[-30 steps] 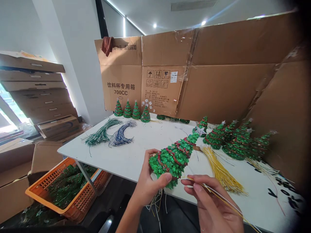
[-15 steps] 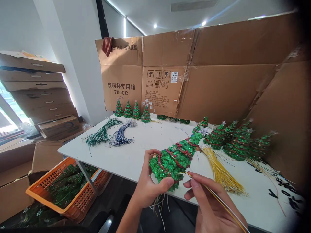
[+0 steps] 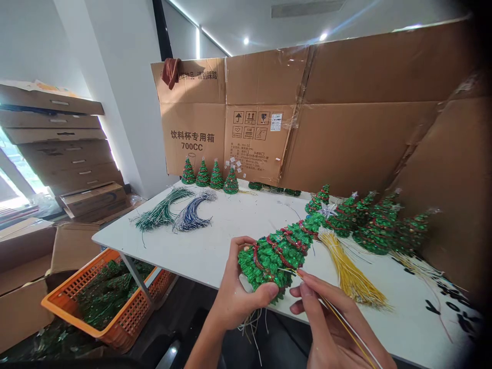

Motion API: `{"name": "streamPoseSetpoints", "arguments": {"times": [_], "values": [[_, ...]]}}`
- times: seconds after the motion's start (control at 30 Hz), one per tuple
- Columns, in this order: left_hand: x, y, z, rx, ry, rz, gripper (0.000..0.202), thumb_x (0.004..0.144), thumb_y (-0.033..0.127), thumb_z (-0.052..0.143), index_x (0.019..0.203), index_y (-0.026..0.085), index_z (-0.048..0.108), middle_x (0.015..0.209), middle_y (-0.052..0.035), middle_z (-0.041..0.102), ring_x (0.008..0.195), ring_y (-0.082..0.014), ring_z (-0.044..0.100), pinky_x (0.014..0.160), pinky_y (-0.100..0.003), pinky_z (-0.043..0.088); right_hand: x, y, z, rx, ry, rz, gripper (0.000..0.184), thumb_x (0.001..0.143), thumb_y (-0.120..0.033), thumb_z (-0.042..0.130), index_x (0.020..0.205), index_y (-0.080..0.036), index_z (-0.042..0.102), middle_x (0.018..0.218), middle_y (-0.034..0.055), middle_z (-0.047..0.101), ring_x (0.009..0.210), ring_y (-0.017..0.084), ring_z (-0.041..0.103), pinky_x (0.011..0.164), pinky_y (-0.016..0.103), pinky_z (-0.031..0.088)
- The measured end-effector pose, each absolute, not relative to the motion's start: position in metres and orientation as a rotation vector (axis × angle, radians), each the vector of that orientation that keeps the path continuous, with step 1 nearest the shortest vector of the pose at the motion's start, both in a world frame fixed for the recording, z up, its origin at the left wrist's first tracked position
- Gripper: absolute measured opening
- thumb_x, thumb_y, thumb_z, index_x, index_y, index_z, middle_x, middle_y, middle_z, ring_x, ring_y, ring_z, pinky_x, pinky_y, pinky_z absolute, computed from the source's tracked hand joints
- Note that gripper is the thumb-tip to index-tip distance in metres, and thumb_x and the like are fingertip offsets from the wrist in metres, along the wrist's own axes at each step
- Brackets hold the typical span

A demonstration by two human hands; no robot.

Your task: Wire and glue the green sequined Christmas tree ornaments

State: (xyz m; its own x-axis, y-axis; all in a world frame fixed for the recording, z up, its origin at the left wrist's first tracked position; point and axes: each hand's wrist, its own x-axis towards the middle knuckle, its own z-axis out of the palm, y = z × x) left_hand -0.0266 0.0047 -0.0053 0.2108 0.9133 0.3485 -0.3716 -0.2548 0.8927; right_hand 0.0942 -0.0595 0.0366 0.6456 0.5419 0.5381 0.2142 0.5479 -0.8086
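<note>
1. I am seeing the left hand (image 3: 238, 294) gripping the green tree (image 3: 274, 251) by its base, thumb nearest; the tree is tilting up and rightward, above the right fingertips.
2. I am observing the right hand (image 3: 334, 318) pinching yellow and white strands (image 3: 348, 331), tips overlapping the tree's lower side.
3. Beyond, a yellow bundle (image 3: 351, 269) is lying on the white table (image 3: 246, 218).
</note>
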Motion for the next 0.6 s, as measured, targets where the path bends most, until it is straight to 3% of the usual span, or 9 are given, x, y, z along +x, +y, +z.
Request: {"name": "streamPoseSetpoints", "arguments": {"times": [0.27, 0.6], "values": [[-0.028, 0.004, -0.001, 1.297, 0.675, 1.366, 0.077, 0.081, 0.042, 0.091, 0.139, 0.029, 0.042, 0.125, -0.0060, 0.064, 0.108, -0.0280, 0.070, 0.097, -0.040, 0.053, 0.110, -0.062, 0.032, -1.070, -1.252, -0.182, 0.021, 0.096, -0.009, 0.076, 0.097, -0.030, 0.081, 0.096, -0.0027, 0.084, 0.082, 0.017, 0.078, 0.081, 0.034, 0.060], [-0.027, 0.006, -0.002, 1.323, 0.711, 1.402, 0.073, 0.081, 0.034, 0.088, 0.138, 0.030, 0.043, 0.123, -0.0047, 0.062, 0.106, -0.0253, 0.067, 0.096, -0.038, 0.051, 0.118, -0.061, 0.035, -0.923, -1.524, -0.431, 0.041, 0.088, 0.012, 0.073, 0.106, -0.023, 0.082, 0.098, 0.0000, 0.086, 0.085, 0.016, 0.081, 0.081, 0.032, 0.062]]}}
